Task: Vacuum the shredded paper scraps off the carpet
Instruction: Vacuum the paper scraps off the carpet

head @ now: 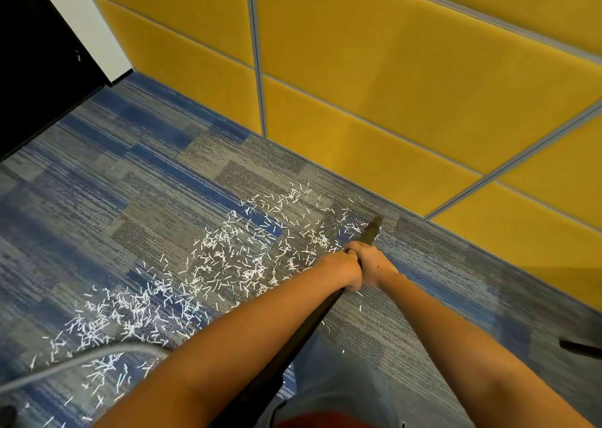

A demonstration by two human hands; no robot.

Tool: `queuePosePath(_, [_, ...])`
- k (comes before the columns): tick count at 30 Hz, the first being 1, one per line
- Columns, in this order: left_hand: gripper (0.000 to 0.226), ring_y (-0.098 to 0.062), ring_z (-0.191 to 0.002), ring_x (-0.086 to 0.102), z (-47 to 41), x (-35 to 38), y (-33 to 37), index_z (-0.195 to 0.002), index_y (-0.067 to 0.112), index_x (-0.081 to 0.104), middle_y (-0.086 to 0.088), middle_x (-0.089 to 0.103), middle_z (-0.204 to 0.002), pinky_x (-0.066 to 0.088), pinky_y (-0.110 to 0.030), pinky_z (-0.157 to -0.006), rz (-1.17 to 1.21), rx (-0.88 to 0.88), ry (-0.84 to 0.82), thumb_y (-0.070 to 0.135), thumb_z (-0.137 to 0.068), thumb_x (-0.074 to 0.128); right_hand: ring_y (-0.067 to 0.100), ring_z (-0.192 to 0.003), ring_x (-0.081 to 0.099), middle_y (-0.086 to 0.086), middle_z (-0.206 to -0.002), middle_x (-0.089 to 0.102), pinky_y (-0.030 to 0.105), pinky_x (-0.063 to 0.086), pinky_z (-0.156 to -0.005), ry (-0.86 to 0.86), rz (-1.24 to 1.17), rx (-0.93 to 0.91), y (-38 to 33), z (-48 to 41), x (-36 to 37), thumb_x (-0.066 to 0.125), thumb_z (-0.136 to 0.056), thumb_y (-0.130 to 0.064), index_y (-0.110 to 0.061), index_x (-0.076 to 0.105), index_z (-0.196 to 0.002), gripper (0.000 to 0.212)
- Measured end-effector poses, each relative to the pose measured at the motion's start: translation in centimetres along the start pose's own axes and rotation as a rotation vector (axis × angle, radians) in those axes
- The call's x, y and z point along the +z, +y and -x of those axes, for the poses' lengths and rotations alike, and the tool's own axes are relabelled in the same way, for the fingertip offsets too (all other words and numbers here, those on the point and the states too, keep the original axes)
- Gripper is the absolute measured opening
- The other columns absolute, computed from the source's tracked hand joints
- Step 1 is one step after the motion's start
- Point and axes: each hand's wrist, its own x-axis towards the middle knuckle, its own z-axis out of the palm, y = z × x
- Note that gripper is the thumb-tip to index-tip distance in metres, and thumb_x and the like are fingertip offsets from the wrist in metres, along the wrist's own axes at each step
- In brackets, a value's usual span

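Observation:
White shredded paper scraps (208, 264) lie in a wide band across the blue and grey carpet (130, 173), from the lower left up toward the wall. A black vacuum wand (312, 323) runs from my lap up to its nozzle tip (371, 230), which sits on the carpet at the right end of the scraps. My left hand (347, 269) and my right hand (374, 261) both grip the wand side by side, just behind the nozzle.
Yellow padded wall panels (407, 78) close off the far and right sides, close to the nozzle. A grey vacuum hose (75, 360) curves over the carpet at lower left. A dark opening (29, 69) lies at the upper left. A black object (583, 346) shows at the right edge.

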Motion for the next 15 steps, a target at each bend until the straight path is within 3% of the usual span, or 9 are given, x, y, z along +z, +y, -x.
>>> queuePosePath(10, [0.081, -0.028, -0.114, 0.053, -0.6, 0.2, -3.3, -0.151, 0.013, -0.006, -0.012, 0.048, -0.128, 0.045, -0.033, -0.077, 0.1, -0.138, 0.037, 0.009, -0.093, 0.05, 0.03, -0.107, 0.053, 0.012, -0.117, 0.057, 0.041, 0.042, -0.096, -0.045, -0.014, -0.087, -3.6, -3.7, 0.2, 0.065, -0.08, 0.0, -0.009, 0.055, -0.119, 0.041])
queuePosePath(15, [0.08, -0.027, -0.116, 0.053, -0.5, 0.2, -4.7, -0.151, 0.012, -0.002, -0.011, 0.046, -0.129, 0.045, -0.033, -0.079, 0.137, -0.194, 0.062, 0.013, -0.093, 0.052, 0.03, -0.106, 0.053, 0.012, -0.119, 0.055, 0.045, 0.042, -0.096, -0.076, -0.013, -0.141, -5.3, -5.1, 0.2, 0.066, -0.079, 0.001, -0.01, 0.054, -0.121, 0.045])
